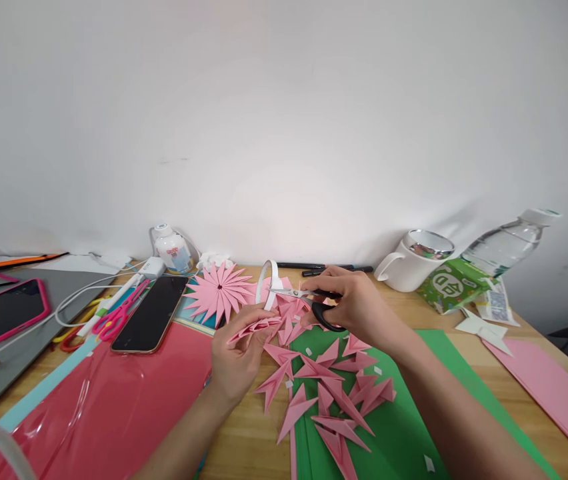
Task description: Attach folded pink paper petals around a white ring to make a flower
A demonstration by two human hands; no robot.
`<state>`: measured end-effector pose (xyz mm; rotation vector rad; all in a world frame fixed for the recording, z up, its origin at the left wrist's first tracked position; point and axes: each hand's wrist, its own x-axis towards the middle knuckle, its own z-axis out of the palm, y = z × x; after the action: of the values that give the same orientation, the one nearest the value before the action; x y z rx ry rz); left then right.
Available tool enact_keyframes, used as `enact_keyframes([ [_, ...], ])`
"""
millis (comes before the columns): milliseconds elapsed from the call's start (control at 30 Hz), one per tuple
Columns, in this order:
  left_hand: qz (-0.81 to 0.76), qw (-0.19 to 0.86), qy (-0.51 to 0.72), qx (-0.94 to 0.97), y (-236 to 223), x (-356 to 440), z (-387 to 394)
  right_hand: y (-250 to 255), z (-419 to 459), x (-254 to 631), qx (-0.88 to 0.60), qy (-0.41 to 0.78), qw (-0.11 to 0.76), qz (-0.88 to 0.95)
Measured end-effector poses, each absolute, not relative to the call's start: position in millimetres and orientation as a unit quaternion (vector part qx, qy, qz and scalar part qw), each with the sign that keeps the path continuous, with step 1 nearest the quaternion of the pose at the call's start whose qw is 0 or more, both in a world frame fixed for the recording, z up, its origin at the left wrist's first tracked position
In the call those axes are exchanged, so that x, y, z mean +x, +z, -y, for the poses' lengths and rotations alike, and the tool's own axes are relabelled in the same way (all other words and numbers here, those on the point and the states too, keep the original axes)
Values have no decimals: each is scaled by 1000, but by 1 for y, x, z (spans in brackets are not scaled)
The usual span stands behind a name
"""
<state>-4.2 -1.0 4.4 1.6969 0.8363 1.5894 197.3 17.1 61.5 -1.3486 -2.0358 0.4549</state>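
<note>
Near the middle of the frame, the left hand [237,363] pinches folded pink paper [259,325], while the right hand [359,300] grips black-handled scissors [297,293]. Their blades point at a white ring of tape [275,277]; from here I can't tell if they touch. A slip at that angle could, I'd guess, nick the paper or the left hand. Spiky pink pieces [345,401] crowd the green paper [399,433] at lower centre, where a careless sweep might scatter them.
</note>
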Motion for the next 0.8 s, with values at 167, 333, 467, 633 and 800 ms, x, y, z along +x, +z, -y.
enact_keyframes([
  [167, -328, 335, 601, 648, 5, -4, 1, 62, -17, 199, -519, 151, 310, 782],
  [333, -345, 341, 593, 642, 5, -4, 1, 64, -16, 199, -513, 145, 311, 787],
  [467, -358, 341, 591, 637, 4, -4, 1, 68, -14, 200, -519, 114, 288, 797],
  [633, -360, 329, 586, 648, 3, -5, -1, 72, -12, 202, -531, 44, 257, 806],
  [800, -362, 287, 585, 666, 2, -6, -1, 72, -11, 204, -534, -51, 220, 815],
])
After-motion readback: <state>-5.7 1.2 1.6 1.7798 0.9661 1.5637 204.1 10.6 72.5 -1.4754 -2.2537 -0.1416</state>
